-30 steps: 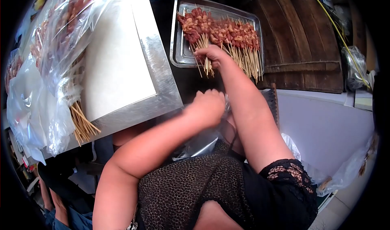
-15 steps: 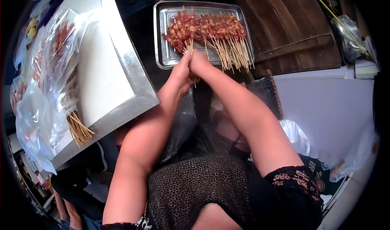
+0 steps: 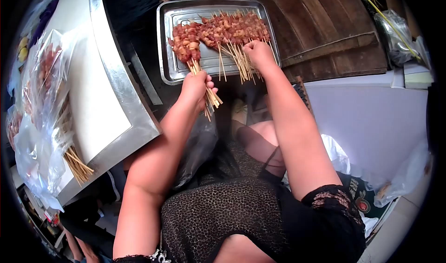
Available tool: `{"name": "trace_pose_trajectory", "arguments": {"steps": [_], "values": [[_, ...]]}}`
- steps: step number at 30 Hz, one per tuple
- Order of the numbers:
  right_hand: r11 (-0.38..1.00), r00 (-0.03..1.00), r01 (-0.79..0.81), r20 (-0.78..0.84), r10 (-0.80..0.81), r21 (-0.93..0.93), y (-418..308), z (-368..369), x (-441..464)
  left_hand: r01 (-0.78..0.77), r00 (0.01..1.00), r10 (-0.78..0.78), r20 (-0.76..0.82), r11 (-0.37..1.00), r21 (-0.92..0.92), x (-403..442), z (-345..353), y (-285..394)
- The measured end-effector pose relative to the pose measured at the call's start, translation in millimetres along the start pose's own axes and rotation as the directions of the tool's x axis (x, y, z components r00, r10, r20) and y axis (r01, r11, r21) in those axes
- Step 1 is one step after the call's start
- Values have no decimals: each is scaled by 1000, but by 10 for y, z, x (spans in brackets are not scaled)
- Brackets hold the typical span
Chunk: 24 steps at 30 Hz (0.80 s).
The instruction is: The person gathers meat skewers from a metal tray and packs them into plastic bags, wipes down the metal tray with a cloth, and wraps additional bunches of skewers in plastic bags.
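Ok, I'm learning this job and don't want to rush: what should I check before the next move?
1. Left hand closed around the skewer bundle: ok.
2. Bundle's lower stick ends level: not ok, they fan out unevenly.
3. Number of skewers in the bundle: cannot tell, they overlap.
4. Right hand at the remaining skewers: ok; whether it grips any, cannot tell.
5. Meat of those skewers inside the tray: ok.
6. Bagged skewers fully covered: not ok, stick ends poke out.
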State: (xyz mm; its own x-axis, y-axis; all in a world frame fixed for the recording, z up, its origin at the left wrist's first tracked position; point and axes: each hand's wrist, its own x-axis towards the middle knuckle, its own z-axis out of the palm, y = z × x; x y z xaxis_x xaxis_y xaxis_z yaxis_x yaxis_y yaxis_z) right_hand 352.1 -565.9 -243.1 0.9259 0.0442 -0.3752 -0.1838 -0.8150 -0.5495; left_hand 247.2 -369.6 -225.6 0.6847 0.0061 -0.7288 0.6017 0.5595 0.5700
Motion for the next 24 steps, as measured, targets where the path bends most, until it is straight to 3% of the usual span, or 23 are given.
{"name": "trace_pose_trajectory", "arguments": {"steps": [2,5,9,11,12,13,15,16,19,21,24], "values": [[983,982,23,-182,-57,-183,167,106,106,23,998,-14,68,990,-142,-109,-4,53],[945,982,-8,-182,-55,-326,255,167,225,80,990,-55,127,977,-200,-236,-4,111],[970,942,113,-287,-173,-215,369,-78,272,173,978,-132,159,944,-280,-338,-21,136],[980,819,185,-563,-109,79,441,-102,312,193,975,-148,168,934,-301,-389,-13,177],[974,811,165,-583,-46,153,456,-121,355,212,970,-157,188,924,-319,-403,-11,195],[975,809,166,-585,-48,149,528,-104,433,229,964,-166,206,913,-336,-412,-9,211],[988,965,13,-260,28,153,555,-61,485,244,957,-166,238,906,-347,-423,-1,227],[998,981,-55,-187,58,18,475,-61,433,246,956,-167,242,906,-345,-433,10,230],[985,989,-110,-116,95,-130,441,31,462,258,954,-177,242,897,-360,-451,29,219],[980,975,-140,-193,111,-142,432,35,474,291,948,-208,239,874,-390,-458,35,228],[976,977,-42,-214,-5,-213,409,-164,418,300,947,-223,232,874,-381,-448,25,215]]}}
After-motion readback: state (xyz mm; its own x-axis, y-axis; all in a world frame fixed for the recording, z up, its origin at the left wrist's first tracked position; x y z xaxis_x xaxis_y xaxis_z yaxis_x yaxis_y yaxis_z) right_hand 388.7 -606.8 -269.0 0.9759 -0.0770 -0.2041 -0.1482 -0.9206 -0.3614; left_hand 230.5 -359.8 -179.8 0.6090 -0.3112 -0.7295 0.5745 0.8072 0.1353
